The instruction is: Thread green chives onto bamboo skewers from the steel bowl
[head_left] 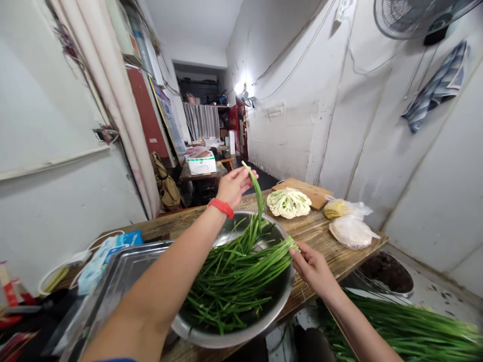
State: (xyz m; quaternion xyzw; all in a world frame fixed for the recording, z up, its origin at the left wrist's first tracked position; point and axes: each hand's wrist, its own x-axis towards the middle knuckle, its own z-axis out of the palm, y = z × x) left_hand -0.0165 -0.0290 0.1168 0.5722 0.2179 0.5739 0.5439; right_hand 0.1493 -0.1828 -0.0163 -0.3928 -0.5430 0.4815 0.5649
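My left hand [234,187], with a red band at the wrist, is raised over the far side of a metal bowl [226,342]. Its fingers pinch the pale ends of a few garlic chives [258,195], whose green leaves hang into the bowl. At the bowl's right rim, my right hand [311,265] grips the stem ends of a thicker bunch of garlic chives [269,259]. The leaves of that bunch spread leftward over the chives heaped in the bowl [222,286]. My left forearm hides part of the bowl's left side.
Beyond the bowl, cauliflower [289,202] lies before a wooden board [302,191], with plastic bags [352,232] to its right. A metal tray [124,266] and a blue-white packet [107,256] are leftward. More chives [407,327] lie low right, near a round container [385,271].
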